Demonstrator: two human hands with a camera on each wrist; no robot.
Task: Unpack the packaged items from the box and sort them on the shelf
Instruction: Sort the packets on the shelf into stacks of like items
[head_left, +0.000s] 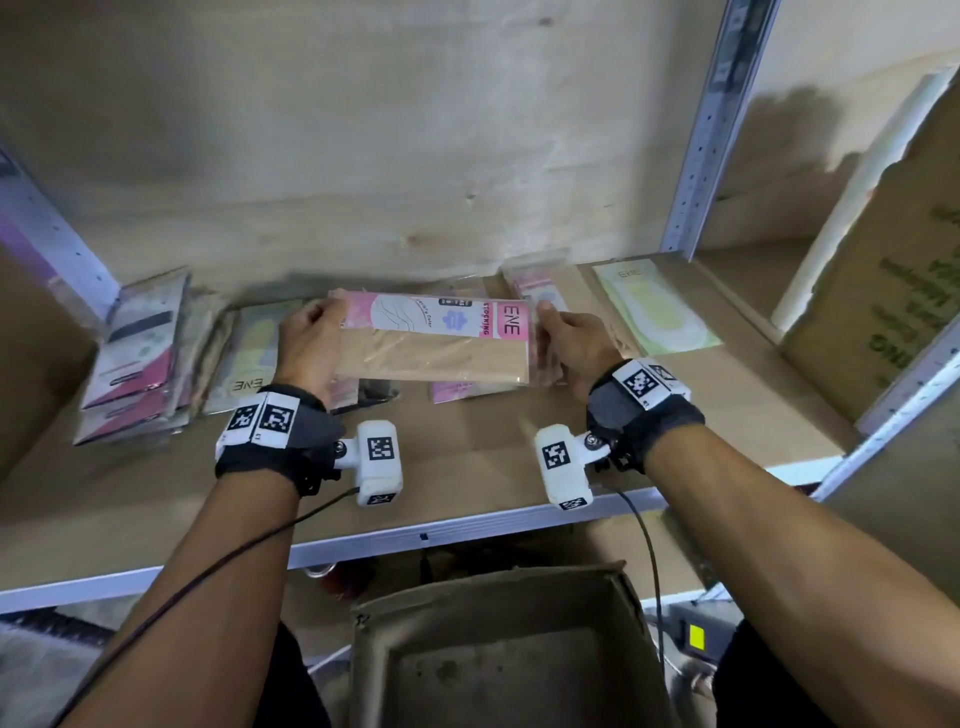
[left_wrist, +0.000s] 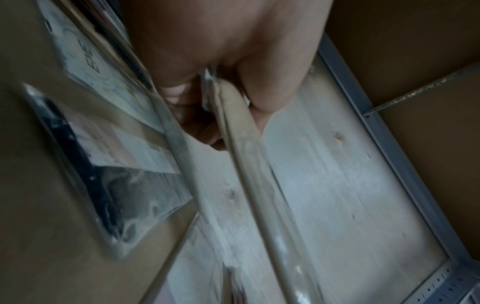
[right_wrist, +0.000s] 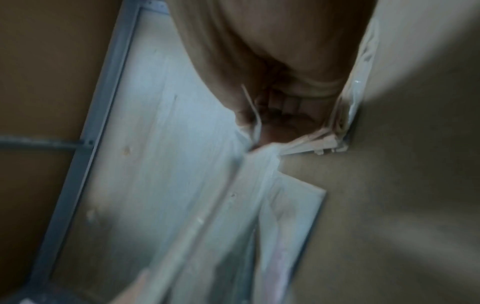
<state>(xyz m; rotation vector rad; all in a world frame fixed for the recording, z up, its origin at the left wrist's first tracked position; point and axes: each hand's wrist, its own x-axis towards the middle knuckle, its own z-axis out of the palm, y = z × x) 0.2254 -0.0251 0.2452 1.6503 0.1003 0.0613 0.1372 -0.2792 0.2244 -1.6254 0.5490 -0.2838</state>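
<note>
A flat stocking package (head_left: 434, 340) with a pink and white ENE label and beige contents hangs just above the shelf board (head_left: 467, 457). My left hand (head_left: 311, 338) grips its left end, thumb on top. My right hand (head_left: 569, 338) grips its right end the same way. In the left wrist view the package edge (left_wrist: 233, 131) runs between thumb and fingers of my left hand (left_wrist: 221, 90). The right wrist view is blurred; my right hand (right_wrist: 262, 111) pinches the plastic edge (right_wrist: 255, 121) there. The open cardboard box (head_left: 509, 649) stands below the shelf, its visible bottom bare.
A stack of pink and grey packages (head_left: 140, 358) lies at the shelf's left, a pale green ENE package (head_left: 249, 358) beside it. More pink packages (head_left: 467, 389) lie under the held one. A green-yellow package (head_left: 654, 312) lies right. A metal upright (head_left: 711, 130) and a large carton (head_left: 893, 270) stand right.
</note>
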